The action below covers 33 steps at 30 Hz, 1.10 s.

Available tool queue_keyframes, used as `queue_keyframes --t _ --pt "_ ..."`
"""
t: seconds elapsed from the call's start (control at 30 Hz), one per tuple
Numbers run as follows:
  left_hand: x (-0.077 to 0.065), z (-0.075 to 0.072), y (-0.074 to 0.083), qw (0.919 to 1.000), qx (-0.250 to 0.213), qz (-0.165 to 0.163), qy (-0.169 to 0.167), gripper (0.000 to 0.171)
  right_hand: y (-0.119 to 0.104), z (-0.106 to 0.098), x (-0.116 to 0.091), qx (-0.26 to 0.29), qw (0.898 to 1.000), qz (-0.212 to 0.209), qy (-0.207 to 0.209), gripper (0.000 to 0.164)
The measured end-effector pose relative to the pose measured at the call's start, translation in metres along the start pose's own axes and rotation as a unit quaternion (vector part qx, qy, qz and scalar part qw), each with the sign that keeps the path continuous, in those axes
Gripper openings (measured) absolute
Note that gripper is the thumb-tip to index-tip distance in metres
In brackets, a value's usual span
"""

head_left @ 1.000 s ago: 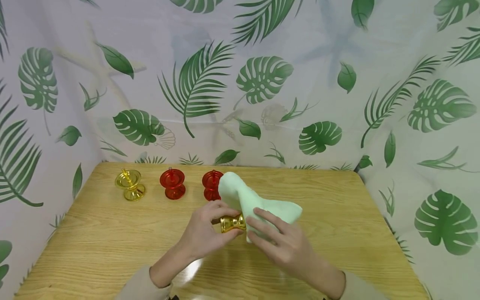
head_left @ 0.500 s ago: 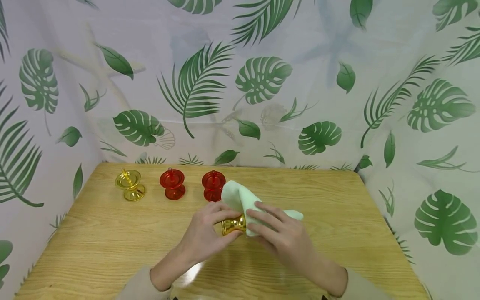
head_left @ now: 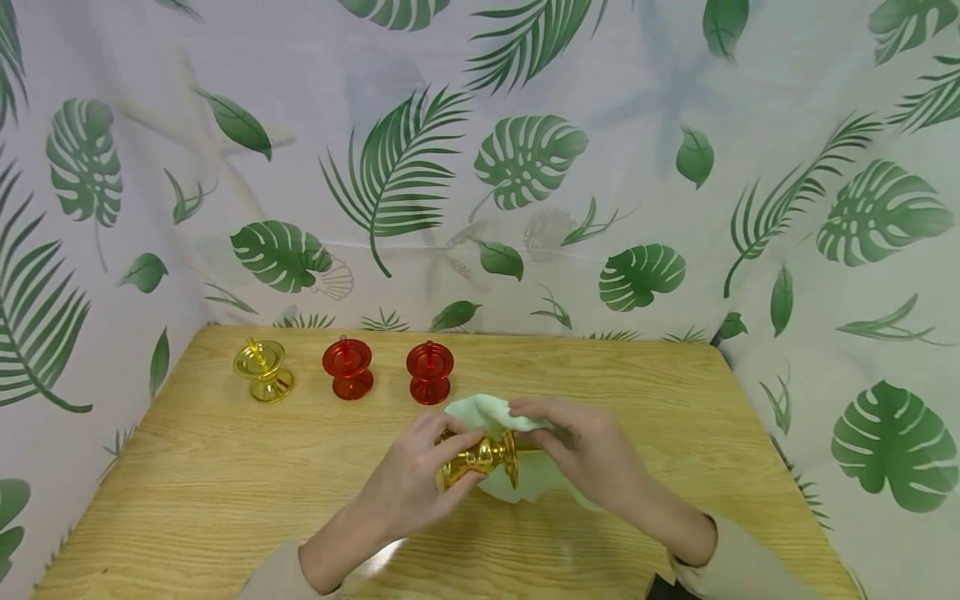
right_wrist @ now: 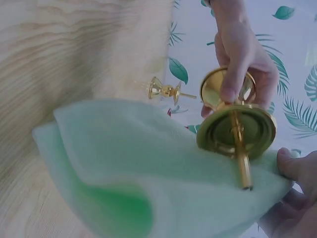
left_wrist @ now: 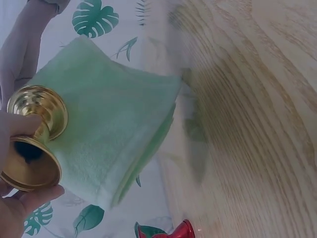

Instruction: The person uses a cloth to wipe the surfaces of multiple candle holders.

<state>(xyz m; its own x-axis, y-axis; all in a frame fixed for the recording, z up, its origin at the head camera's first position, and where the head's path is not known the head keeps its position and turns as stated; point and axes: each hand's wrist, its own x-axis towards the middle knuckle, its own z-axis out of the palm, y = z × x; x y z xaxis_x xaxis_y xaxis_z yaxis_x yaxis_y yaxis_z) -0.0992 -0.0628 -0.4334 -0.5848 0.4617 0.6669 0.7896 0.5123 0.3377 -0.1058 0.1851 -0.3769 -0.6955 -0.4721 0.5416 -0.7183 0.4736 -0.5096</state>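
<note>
My left hand (head_left: pixel 416 475) grips a shiny gold candle holder (head_left: pixel 483 456) by its base and waist, holding it sideways above the table. Its dish and central post point to the right, toward my right hand (head_left: pixel 592 450). In the right wrist view the dish and the long post (right_wrist: pixel 242 168) are uncovered. A light green cloth (right_wrist: pixel 119 144) is pinched at one edge between the thumb and fingers of my right hand. The cloth spreads behind and below the candle holder. The hollow underside of the base (left_wrist: pixel 30 166) faces the left wrist camera.
Along the back left of the wooden table (head_left: pixel 225 500) stand a gold candle holder (head_left: pixel 262 371) and two red candle holders, one in the middle (head_left: pixel 347 368) and one on the right (head_left: pixel 430 372). A leaf-print curtain (head_left: pixel 420 192) hangs behind the table and at both sides.
My right hand has drawn the cloth off the dish and post it was covering and spread it. The left hand keeps its grip on the candle holder, nearly still.
</note>
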Motion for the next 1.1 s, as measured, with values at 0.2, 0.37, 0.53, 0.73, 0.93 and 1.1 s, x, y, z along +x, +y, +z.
queue_keyframes --t 0.2,0.37,0.53,0.73,0.93,1.1 --pt "-0.003 -0.004 0.000 0.9990 -0.025 -0.034 -0.016 0.046 0.008 -0.007 0.004 0.009 0.998 0.059 0.013 0.024" --pt "-0.005 -0.007 -0.002 0.9944 -0.069 -0.079 -0.004 0.046 0.012 -0.011 0.003 0.014 0.994 0.109 0.028 0.015" --pt "-0.005 -0.007 -0.002 0.9809 -0.138 -0.131 0.041 0.046 0.015 -0.013 0.001 0.042 0.986 0.156 0.051 0.011" --pt "0.000 -0.001 -0.001 0.9616 -0.184 -0.178 0.099 0.043 0.015 -0.012 -0.003 0.082 0.973 0.200 0.084 0.011" --pt "0.009 0.002 0.008 0.9329 -0.234 -0.244 0.123 0.038 0.014 -0.001 -0.008 0.128 0.963 0.202 0.123 0.012" --pt "0.016 0.007 0.012 0.9035 -0.285 -0.294 0.127 0.039 0.009 0.010 -0.011 0.166 0.952 0.200 0.161 0.011"
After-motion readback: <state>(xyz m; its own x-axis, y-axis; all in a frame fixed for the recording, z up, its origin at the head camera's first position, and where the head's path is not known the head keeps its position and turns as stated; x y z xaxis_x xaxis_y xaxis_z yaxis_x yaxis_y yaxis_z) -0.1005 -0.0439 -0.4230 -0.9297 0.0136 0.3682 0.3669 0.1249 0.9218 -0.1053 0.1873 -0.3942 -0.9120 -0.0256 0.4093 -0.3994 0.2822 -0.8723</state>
